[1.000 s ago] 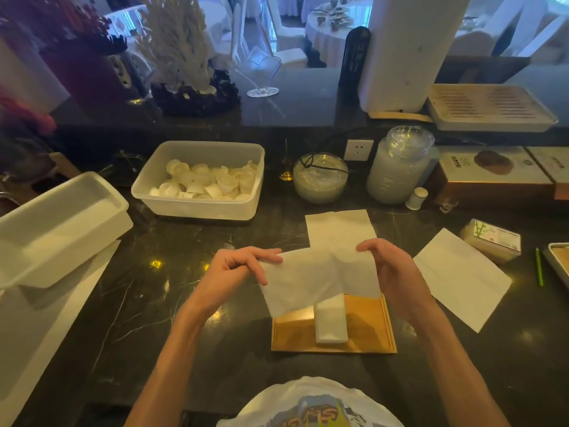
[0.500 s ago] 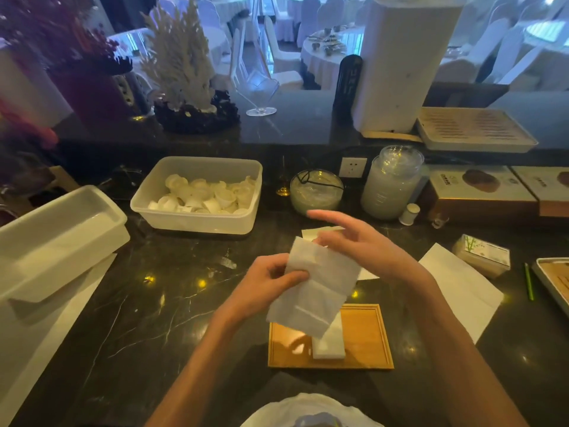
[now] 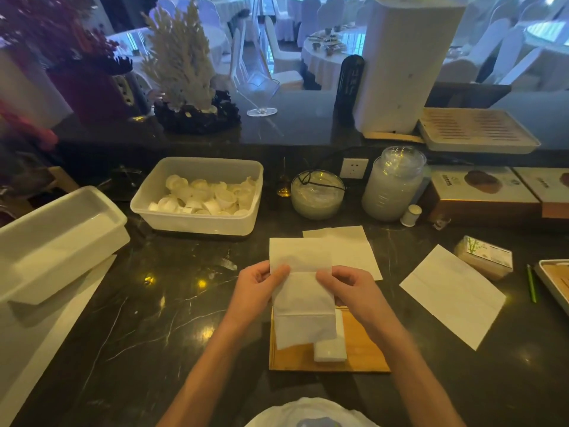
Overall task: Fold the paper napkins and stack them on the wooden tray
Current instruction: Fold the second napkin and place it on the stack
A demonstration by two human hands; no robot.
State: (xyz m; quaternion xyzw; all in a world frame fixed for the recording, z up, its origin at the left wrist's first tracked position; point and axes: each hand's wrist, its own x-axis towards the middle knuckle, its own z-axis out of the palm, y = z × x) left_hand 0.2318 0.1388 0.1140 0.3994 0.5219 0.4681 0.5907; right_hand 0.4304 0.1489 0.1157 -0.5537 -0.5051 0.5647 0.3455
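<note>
Dark marble counter (image 3: 154, 303) is carrying a wooden tray (image 3: 363, 359) close to the person, with one folded napkin (image 3: 331, 354) already lying on it. One flat napkin (image 3: 348, 251) beyond the hands and a second flat napkin (image 3: 452, 294) to the right are waiting unfolded, so most of the job looks left. The left hand (image 3: 255, 291) and right hand (image 3: 354, 291) are both pinching a half-folded napkin (image 3: 300, 303) at its sides, holding it over the tray's far edge, its lower end overlapping the folded one.

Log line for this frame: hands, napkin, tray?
step: folding | left hand: pinches napkin | right hand: pinches napkin | wooden tray: folded stack on it
</note>
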